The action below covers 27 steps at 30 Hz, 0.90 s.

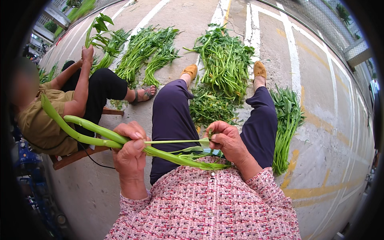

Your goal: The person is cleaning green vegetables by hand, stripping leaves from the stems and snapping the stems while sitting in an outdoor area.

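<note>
My left hand (pixel 132 150) grips a few thick green stems of a leafy vegetable, resembling water spinach (pixel 87 138), that stick out to the left and run right across my lap. From that grip a thin leaf stalk (pixel 174 141) stretches to the right. My right hand (pixel 225 139) pinches the leaf at its far end between thumb and fingers. Between my feet lies a large heap of long leafy stems (pixel 225 63), with a low pile of loose leaves (pixel 210 105) nearer to me. A neat bundle of stems (pixel 285 129) rests on the ground right of my leg.
At the left a co-worker (pixel 60 99) sits on a wooden stool (pixel 64 160), holding up a leafy stem (pixel 99 33). More bundles of greens (pixel 147 51) lie on the concrete before that person. A wire fence (pixel 333 27) stands behind at the upper right.
</note>
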Motion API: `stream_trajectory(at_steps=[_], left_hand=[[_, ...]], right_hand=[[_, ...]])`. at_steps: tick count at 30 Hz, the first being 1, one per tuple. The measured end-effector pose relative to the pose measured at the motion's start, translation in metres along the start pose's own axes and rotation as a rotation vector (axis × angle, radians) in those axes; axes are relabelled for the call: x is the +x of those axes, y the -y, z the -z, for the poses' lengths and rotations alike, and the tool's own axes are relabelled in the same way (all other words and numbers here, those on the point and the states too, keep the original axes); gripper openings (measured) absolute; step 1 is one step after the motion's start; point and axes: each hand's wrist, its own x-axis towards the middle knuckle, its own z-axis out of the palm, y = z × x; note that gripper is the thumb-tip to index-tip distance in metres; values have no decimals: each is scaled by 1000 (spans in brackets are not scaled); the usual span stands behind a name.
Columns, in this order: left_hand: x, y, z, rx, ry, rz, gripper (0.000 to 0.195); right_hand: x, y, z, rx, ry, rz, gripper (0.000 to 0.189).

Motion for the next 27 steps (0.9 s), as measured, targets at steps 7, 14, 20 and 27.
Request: stream_trajectory(at_steps=[7,14,20,27], left_hand=[[1,1,2,11,16,-14,14],[1,1,1,17,25,-2,14],[-2,5,0,77,53,-22,14],[0,-1,2,25,6,-22,13]], right_hand=[[0,3,-2,-4,117,-58,15],[-3,3,-4,-213,171,65,13],[1,-3,-7,-316,-29,179,7],[-2,-5,11,35,-146,-6,7]])
